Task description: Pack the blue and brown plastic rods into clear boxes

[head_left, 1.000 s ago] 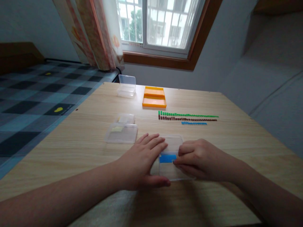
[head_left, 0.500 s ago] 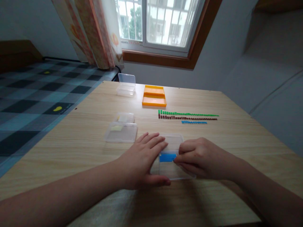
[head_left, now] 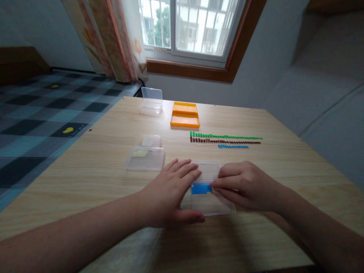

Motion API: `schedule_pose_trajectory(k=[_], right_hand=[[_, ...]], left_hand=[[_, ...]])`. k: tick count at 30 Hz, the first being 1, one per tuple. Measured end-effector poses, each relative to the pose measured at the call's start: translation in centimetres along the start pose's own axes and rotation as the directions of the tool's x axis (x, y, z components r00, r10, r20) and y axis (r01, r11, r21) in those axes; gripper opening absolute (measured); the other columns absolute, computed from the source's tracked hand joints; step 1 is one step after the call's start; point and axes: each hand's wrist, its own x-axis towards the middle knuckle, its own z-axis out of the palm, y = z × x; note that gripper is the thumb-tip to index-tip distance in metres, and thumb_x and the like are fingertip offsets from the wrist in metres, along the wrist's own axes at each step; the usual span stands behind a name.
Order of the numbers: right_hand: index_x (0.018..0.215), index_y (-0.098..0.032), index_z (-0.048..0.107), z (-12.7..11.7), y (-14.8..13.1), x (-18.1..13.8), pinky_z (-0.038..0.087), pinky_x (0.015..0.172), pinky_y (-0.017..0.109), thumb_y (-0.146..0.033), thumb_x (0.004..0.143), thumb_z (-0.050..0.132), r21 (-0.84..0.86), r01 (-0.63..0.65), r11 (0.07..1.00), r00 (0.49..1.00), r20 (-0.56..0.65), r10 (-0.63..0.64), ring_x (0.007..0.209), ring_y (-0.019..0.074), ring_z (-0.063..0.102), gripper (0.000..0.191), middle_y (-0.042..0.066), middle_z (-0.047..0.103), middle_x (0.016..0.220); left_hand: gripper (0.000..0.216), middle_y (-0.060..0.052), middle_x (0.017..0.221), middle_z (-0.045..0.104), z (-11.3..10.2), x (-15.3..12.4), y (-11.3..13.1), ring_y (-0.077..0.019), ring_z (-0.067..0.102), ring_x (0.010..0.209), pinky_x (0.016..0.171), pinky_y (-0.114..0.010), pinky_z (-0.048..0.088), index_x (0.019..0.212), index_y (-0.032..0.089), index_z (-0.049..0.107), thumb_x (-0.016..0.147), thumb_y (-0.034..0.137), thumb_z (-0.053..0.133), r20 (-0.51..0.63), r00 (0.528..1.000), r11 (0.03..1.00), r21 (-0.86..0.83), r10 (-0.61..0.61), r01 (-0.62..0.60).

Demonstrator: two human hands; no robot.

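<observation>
A small clear plastic box (head_left: 209, 204) lies open on the wooden table near me, its lid (head_left: 209, 170) folded back. A row of blue pieces (head_left: 200, 189) sits inside it. My left hand (head_left: 170, 193) grips the box's left side, fingers stretched over the lid and thumb along the front edge. My right hand (head_left: 244, 185) comes in from the right, thumb and index finger pinched at the right end of the blue row.
Further back lie three rows of small pieces: green (head_left: 224, 136), brown (head_left: 224, 141) and a shorter blue row (head_left: 233, 146). An orange tray (head_left: 184, 115) and an open clear box (head_left: 151, 101) stand at the far edge. Two clear boxes (head_left: 145, 158) sit left. A checked bed (head_left: 42, 113) adjoins the table.
My right hand has shifted slightly away from me and its pinched fingertips now sit at the end of the blue row in the box. My left hand has stayed put.
</observation>
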Motion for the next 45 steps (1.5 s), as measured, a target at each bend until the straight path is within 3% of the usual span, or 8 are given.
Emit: schedule_pose_trajectory(k=[2,5,9,12,14,17,25,45], right_hand=[[0.1,-0.018,0.077,-0.4,0.5,-0.1,0.043,0.06,0.029,-0.018,0.099,0.06,-0.027,-0.026,0.999,0.979,-0.203,0.02,0.068,0.015,0.059,0.017,0.004,0.068,0.077],[0.102,-0.021,0.077,-1.1,2.0,-0.3,0.046,0.062,0.03,-0.018,0.097,0.063,-0.086,-0.205,0.975,0.886,-0.439,0.147,0.068,0.0161,0.059,0.015,0.004,0.068,0.077],[0.103,-0.022,0.08,-1.0,4.9,-0.7,0.051,0.075,0.041,-0.026,0.098,0.06,-0.153,-0.446,0.882,0.792,-0.527,0.308,0.08,0.0238,0.062,0.02,0.008,0.069,0.081],[0.105,-0.023,0.082,0.0,6.6,-0.9,0.048,0.099,0.056,-0.027,0.095,0.061,-0.22,-0.551,0.805,0.757,-0.538,0.371,0.116,0.0341,0.06,0.024,0.014,0.069,0.118],[0.108,-0.026,0.082,0.9,7.1,-0.9,0.036,0.113,0.065,-0.026,0.094,0.061,-0.244,-0.607,0.756,0.741,-0.518,0.428,0.143,0.0409,0.041,0.026,0.012,0.055,0.148],[0.112,-0.029,0.082,1.9,7.0,-0.6,0.019,0.119,0.074,-0.026,0.092,0.062,-0.252,-0.652,0.715,0.732,-0.454,0.508,0.156,0.0446,0.017,0.028,0.006,0.035,0.166],[0.109,-0.027,0.082,2.9,7.4,-0.2,0.015,0.119,0.075,-0.028,0.091,0.066,-0.237,-0.667,0.707,0.738,-0.347,0.579,0.158,0.0439,0.013,0.024,0.009,0.028,0.17],[0.084,-0.024,0.082,2.9,7.0,-0.1,0.021,0.118,0.073,-0.027,0.086,0.071,-0.19,-0.633,0.75,0.758,-0.345,0.553,0.157,0.0419,0.019,0.012,0.008,0.042,0.164]], left_hand=[[0.101,-0.019,0.159,0.047,0.0,0.0,0.0,-0.0427,0.038,0.149,0.125,-0.062,0.023,0.149,0.014,0.051,0.076,0.079,0.074,-0.004,1.0,1.0,0.0,0.001,-0.001],[0.099,-0.019,0.159,0.047,0.2,-0.1,-0.1,-0.0428,0.038,0.149,0.125,-0.062,0.022,0.149,0.015,0.051,0.076,0.078,0.074,0.001,1.0,1.0,-0.012,0.001,-0.001],[0.099,-0.019,0.159,0.046,0.1,0.0,-0.3,-0.0435,0.036,0.15,0.124,-0.064,0.022,0.15,0.017,0.05,0.077,0.079,0.071,-0.005,1.0,1.0,-0.017,0.004,-0.004],[0.097,-0.02,0.16,0.046,-0.1,0.0,-0.2,-0.0439,0.037,0.15,0.124,-0.065,0.023,0.15,0.017,0.05,0.079,0.077,0.072,0.023,1.0,1.0,-0.008,-0.004,0.004],[0.096,-0.02,0.16,0.045,-0.3,0.0,-0.1,-0.0442,0.036,0.15,0.124,-0.065,0.023,0.15,0.016,0.05,0.079,0.076,0.073,0.032,0.999,1.0,-0.005,-0.011,0.011],[0.094,-0.02,0.16,0.046,-0.4,0.0,0.0,-0.0444,0.036,0.15,0.124,-0.065,0.023,0.15,0.017,0.05,0.079,0.075,0.074,0.034,0.999,1.0,-0.015,-0.019,0.019],[0.097,-0.02,0.16,0.045,-0.3,0.0,0.0,-0.0443,0.035,0.151,0.123,-0.066,0.023,0.151,0.015,0.049,0.079,0.075,0.073,0.041,0.999,1.0,0.002,-0.017,0.016],[0.096,-0.02,0.159,0.046,-0.2,-0.1,-0.2,-0.0447,0.036,0.15,0.123,-0.067,0.023,0.15,0.015,0.05,0.079,0.074,0.074,0.025,1.0,0.999,-0.033,-0.009,0.01]])
